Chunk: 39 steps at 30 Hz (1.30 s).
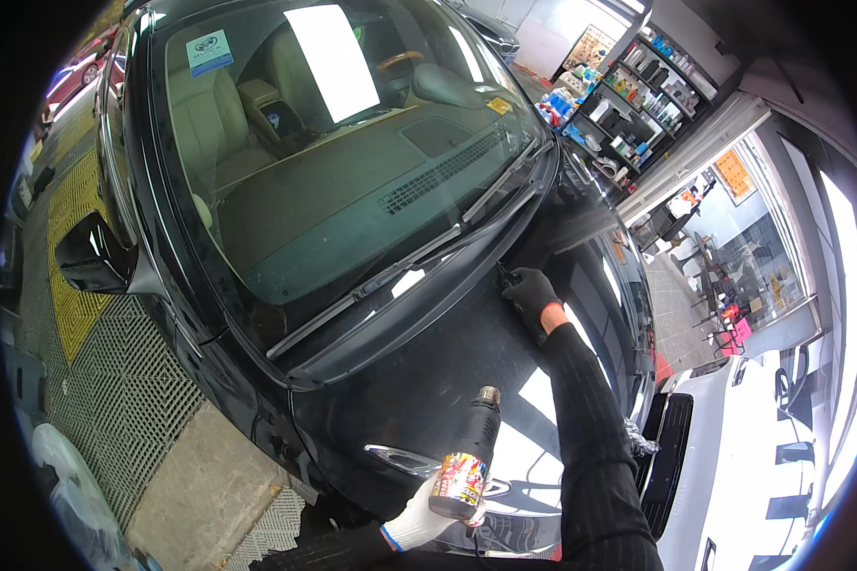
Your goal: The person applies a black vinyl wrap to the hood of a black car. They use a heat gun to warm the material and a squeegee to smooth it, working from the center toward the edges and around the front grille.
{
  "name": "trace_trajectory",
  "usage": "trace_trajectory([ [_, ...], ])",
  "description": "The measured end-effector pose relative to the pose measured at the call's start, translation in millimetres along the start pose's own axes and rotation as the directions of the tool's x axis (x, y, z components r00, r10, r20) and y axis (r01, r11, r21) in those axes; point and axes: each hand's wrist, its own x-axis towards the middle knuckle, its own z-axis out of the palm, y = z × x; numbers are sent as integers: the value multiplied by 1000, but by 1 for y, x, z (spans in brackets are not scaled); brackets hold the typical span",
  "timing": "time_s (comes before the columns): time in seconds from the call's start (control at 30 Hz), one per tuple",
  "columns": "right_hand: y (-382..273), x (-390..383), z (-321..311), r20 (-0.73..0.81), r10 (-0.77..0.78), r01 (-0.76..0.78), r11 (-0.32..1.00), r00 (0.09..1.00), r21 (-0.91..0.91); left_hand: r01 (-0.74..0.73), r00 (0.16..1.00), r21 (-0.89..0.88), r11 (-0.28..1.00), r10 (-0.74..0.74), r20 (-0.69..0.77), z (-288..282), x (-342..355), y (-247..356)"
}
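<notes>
In a white knitted glove, my left hand (417, 519) is closed around a black heat gun (482, 433) with a colourful label. Its metal nozzle points away from me, over the black car's hood (371, 419). Further off, my right hand (533, 291), in a black glove with a red cuff, rests at the rear edge of the hood, near the base of the windshield. Its fingers are curled and pressed together. Whatever they grip is dark against the dark paint, and I cannot make it out. The wiper (381, 282) lies beyond the cowl, left of that hand.
The side mirror (97, 253) sticks out on the left above yellow and grey floor grating (124, 395). A white car (724, 457) stands close on the right. Shelves (638, 95) of bottles stand at the back right. A clear plastic-looking bundle (76, 495) lies lower left.
</notes>
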Motion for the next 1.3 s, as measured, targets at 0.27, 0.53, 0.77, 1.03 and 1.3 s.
trace_trajectory([
  [0.27, -2, -124, 8, -416, -205, 252, 966, 886, 60, 49, 983, -471, 881, -125, -132, 15, -5, 17],
  [0.53, -46, -362, 74, 125, -140, -41, 493, 982, 869, -65, 998, 246, 967, 64, 13, 11, 11, 53],
  [0.77, -120, -365, 101, -40, 68, -36, 846, 997, 531, -54, 998, 359, 932, 54, 9, 12, -2, 125],
  [1.03, -162, -351, 124, 148, -47, -54, 789, 988, 612, -300, 951, 221, 928, 308, -4, 42, -8, 216],
  [1.3, 71, -453, 169, -242, 245, -180, 948, 939, 262, -395, 873, 485, 780, 484, -67, 44, -14, 257],
])
